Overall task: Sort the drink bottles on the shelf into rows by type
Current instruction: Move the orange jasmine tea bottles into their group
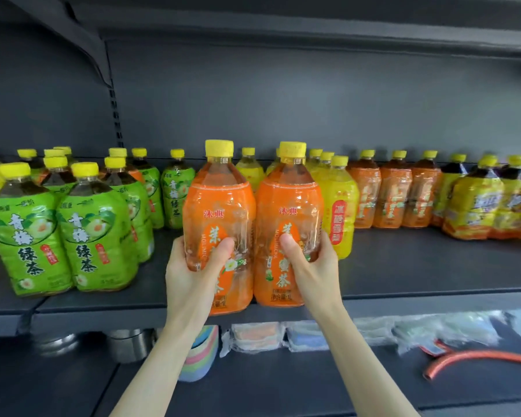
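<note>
Closest to me, at the centre of the frame, the left hand (193,266) wraps the lower body of one orange jasmine-tea bottle (220,224) and the right hand (310,260) grips its twin (288,224), thumbs on the labels. Both bottles stand upright, long axes vertical, touching side by side at the front lip of the shelf (418,266); whether their bases rest on it or hang just off it I cannot tell. The matching orange bottles (394,194) sit in a row at centre right, nearer the right hand, so I reckon the pair has to travel rightward and back. The bare dark shelf surface in front of that row gives room to set them down. Directly behind the hands stand the yellow bottles (339,206), close enough to knock. The green plum-tea bottles (60,230) crowd the left of the frame, with more yellow-wrapped bottles (481,206) at far right against the grey back panel (283,100).
</note>
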A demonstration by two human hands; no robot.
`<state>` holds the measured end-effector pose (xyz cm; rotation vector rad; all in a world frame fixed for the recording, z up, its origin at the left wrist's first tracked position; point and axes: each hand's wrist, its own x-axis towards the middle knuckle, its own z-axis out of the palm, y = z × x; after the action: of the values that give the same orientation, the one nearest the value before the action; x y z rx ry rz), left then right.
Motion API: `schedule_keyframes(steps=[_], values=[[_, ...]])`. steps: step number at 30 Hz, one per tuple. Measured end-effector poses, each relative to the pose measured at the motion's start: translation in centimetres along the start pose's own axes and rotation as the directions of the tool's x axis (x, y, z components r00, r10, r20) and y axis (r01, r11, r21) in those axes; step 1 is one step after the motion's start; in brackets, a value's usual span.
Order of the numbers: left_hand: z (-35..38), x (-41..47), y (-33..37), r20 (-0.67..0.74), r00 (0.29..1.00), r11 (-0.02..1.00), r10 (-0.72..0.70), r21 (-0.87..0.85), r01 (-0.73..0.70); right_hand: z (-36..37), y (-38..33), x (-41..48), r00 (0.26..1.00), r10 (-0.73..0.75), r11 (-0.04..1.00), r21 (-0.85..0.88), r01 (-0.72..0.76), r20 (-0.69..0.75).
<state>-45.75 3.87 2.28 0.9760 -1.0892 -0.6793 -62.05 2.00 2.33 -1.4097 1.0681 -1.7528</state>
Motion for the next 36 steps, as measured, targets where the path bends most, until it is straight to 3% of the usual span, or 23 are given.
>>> schedule_keyframes(steps=[10, 16, 25, 36], values=[[15.5, -14.1, 1.4, 0.088, 0.993, 0.989, -0.073, -0.118, 0.083, -21.7, -4.0, -4.6, 0.995, 0.019, 0.997, -0.066, -0.025, -0.096], [24.0, -15.9, 2.2, 0.190, 0.979, 0.991, -0.073, -0.096, 0.093, -30.2, -4.5, -3.1, 0.986, 0.029, 0.997, -0.067, -0.041, -0.162], [34.9, -12.1, -1.3, 0.239, 0.967, 0.988, -0.091, -0.098, 0.118, -37.6, -0.6, 5.3, 0.980, 0.010, 0.993, -0.112, -0.033, -0.200], [42.6, -4.2, -5.4, 0.211, 0.961, 0.983, -0.178, 0.005, 0.181, -40.3, 5.3, 17.5, 0.997, 0.077, 0.982, -0.170, -0.081, -0.033]])
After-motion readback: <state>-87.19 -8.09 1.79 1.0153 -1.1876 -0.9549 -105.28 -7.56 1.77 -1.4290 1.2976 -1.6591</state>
